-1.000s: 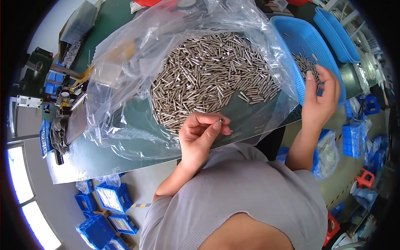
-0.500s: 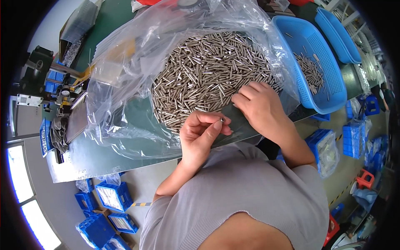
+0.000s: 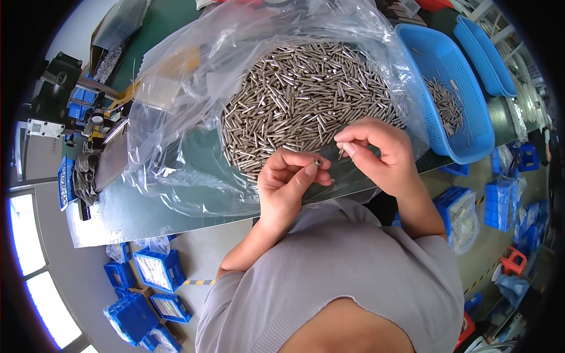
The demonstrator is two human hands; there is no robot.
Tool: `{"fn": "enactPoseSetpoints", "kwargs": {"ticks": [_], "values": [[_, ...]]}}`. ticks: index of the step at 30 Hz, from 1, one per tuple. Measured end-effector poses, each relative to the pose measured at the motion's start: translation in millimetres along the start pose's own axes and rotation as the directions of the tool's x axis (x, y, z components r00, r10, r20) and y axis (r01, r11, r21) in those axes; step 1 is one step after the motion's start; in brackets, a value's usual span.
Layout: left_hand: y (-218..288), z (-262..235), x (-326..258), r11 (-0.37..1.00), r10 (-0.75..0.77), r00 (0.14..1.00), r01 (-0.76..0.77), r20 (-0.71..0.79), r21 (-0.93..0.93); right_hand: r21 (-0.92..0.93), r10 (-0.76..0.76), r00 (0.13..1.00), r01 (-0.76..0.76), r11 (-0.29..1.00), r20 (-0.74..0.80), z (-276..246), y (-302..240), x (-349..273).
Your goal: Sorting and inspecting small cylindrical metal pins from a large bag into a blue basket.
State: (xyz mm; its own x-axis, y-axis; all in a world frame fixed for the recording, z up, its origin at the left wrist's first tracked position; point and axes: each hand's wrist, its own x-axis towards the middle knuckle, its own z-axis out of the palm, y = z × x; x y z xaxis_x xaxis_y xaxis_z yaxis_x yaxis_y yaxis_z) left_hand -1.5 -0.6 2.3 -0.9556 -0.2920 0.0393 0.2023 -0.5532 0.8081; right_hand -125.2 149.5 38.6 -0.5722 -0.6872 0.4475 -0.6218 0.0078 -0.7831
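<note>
Pins [image 3: 312, 97] lie heaped amid clear plastic [image 3: 232, 35]. Left hand [image 3: 287, 177] pinches a small metal piece [image 3: 318, 162]; right hand [image 3: 381, 152], just beside, apparently pinches a single pin [image 3: 341, 151]. Judged step: presenting pin to piece; next move calls for fine alignment.

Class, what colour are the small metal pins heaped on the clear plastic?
The metal pins are silvery grey, seen best in the head view.
</note>
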Motion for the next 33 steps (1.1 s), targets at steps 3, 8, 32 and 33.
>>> {"fn": "enactPoseSetpoints", "kwargs": {"ticks": [3,8,32,33], "values": [[-0.2,0.8,0.5,1.0,0.003,1.0,-0.003,0.004,-0.001,0.42,0.169,0.985,-0.134,0.898,-0.047,8.3,-4.3,-3.8],[-0.6,0.7,-0.2,1.0,0.002,1.0,-0.002,-0.007,0.012,0.51,0.197,0.976,-0.125,0.851,-0.089,19.6,-3.0,-6.2],[-0.6,-1.1,-2.3,1.0,0.02,0.999,-0.021,0.029,0.02,0.469,0.271,0.955,-0.294,0.833,0.118,26.7,0.3,-7.1],[-0.2,-0.1,-2.3,0.999,0.016,1.0,-0.016,0.019,0.029,0.496,0.317,0.933,-0.359,0.791,0.17,24.6,-1.4,-6.0]]}}
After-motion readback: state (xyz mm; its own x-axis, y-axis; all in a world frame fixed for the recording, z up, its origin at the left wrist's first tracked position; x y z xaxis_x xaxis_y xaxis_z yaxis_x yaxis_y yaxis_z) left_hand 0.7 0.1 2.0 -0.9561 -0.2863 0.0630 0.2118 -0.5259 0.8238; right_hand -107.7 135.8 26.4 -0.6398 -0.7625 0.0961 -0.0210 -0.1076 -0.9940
